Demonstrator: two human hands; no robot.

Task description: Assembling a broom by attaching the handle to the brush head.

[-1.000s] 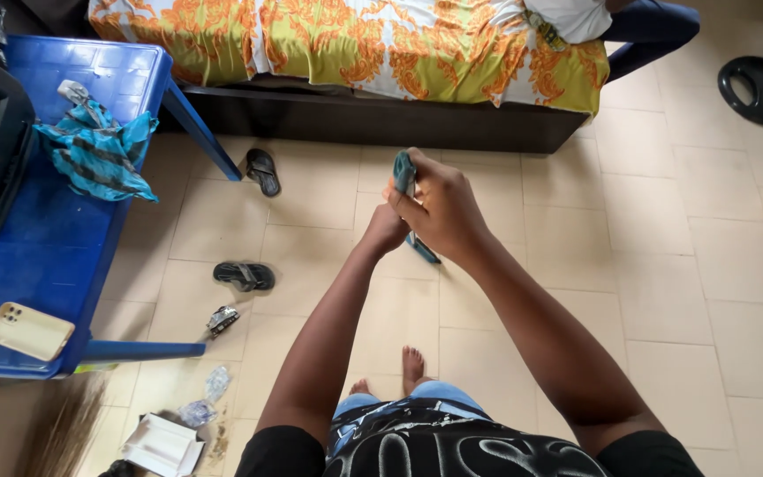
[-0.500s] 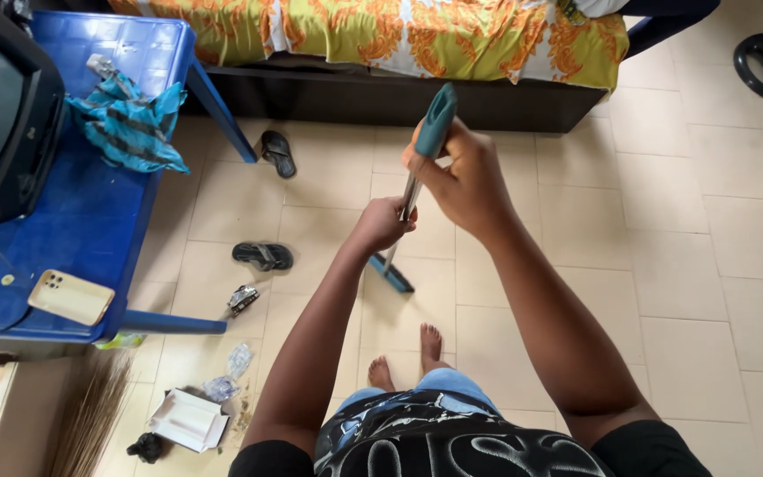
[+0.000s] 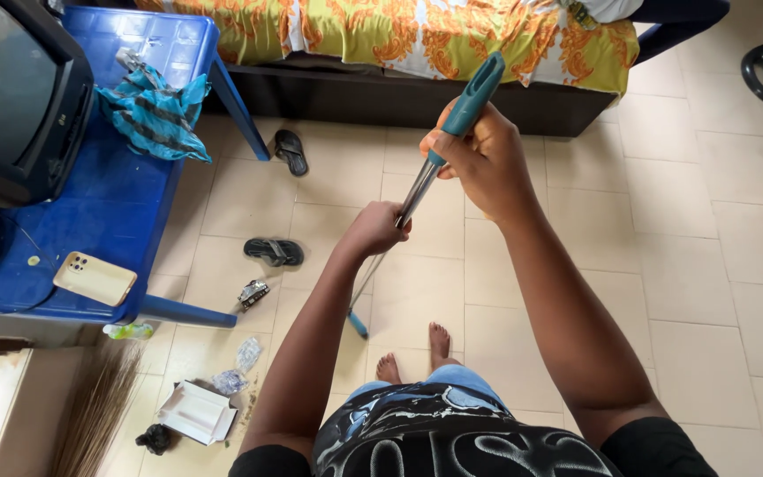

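In the middle of the frame the person holds one long-handled mop [image 3: 417, 190], its thin metal shaft running from a teal plastic end cap at upper centre down to a small blue foot near the bare feet at lower centre. The right hand [image 3: 483, 159] is wrapped fully round the shaft just below the teal cap; the left hand [image 3: 374, 228] is wrapped round the shaft lower down, so each grip is tight on the pole.

Judging by the slim tube and small head, the mop looks light and stiff, probably smooth and a little slippery on the bare metal; the teal cap would likely give the surer hold, with a second hand mid-shaft for control.

Counted: one blue table [image 3: 108, 212] at the left carrying one television [image 3: 11, 97], one crumpled teal cloth [image 3: 156, 115] and one phone [image 3: 94, 278]. Two dark sandals [image 3: 290, 150] lie apart on the tiled floor [image 3: 708, 265], the other [image 3: 273, 252] lower. One bed [image 3: 417, 35] with an orange-patterned sheet spans the top. One white box [image 3: 194, 412] and one straw broom [image 3: 94, 411] sit at lower left.
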